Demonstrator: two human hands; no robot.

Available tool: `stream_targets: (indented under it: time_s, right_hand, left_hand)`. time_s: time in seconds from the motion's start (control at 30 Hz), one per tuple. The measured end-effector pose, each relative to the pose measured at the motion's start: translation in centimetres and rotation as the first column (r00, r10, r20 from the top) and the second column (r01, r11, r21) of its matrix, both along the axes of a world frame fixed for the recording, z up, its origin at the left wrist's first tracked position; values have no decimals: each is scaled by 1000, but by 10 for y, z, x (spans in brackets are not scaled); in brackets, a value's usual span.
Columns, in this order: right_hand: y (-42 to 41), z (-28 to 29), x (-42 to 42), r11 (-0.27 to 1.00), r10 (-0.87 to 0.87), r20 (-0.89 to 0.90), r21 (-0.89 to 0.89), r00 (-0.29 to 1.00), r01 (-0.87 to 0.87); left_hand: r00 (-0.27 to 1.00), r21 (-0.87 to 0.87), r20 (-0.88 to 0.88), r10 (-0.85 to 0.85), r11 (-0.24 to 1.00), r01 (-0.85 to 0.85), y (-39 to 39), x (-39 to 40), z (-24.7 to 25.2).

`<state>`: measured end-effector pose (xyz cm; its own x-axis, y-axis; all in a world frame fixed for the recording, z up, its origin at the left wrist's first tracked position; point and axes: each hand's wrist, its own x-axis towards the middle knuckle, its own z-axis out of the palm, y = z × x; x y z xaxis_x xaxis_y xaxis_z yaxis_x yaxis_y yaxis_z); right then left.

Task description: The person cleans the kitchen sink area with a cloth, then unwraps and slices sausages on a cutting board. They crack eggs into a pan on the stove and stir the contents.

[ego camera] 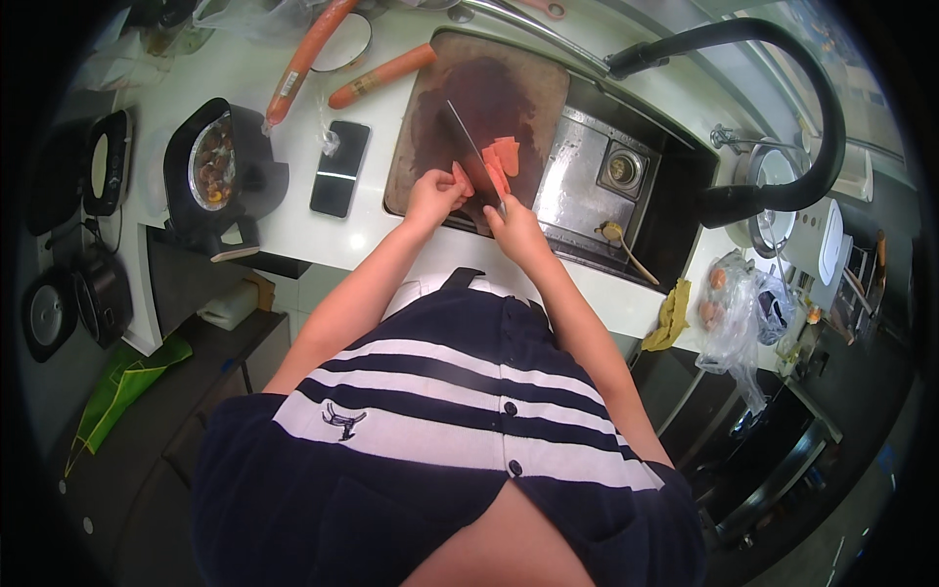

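My left hand (434,198) pinches a pink sausage piece (461,179) between thumb and fingertips, over the near part of a brown cutting board (539,73). In my right hand (519,231) is the handle of a kitchen knife (463,128), its thin blade pointing away and to the left. Just right of the blade, several cut sausage slices (504,155) lie overlapped on the board. A dark wet stain covers much of the board's middle. Beyond my left hand lie a cased sausage (381,76) and a longer cased sausage (308,62).
Right of the board is a steel sink (568,191) with a brush (612,233) and a black-hosed faucet (763,29). A phone (340,169) and an air-fryer basket (253,158) holding food stand left. Plastic bags (722,323) sit at the counter's right.
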<state>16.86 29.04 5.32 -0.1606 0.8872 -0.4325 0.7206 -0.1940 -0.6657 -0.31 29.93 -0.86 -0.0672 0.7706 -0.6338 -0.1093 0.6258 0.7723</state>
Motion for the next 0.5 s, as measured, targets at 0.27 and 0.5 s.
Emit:
stream_targets:
  time_s: [0.27, 0.5]
  right_hand:
    - [-34, 29, 16, 997, 49, 82, 58, 995, -54]
    - [-44, 35, 19, 993, 104, 137, 42, 985, -111]
  left_hand:
    - [999, -63, 31, -11, 998, 13, 7, -7, 13]
    - [971, 52, -213, -110, 991, 124, 12, -15, 7]
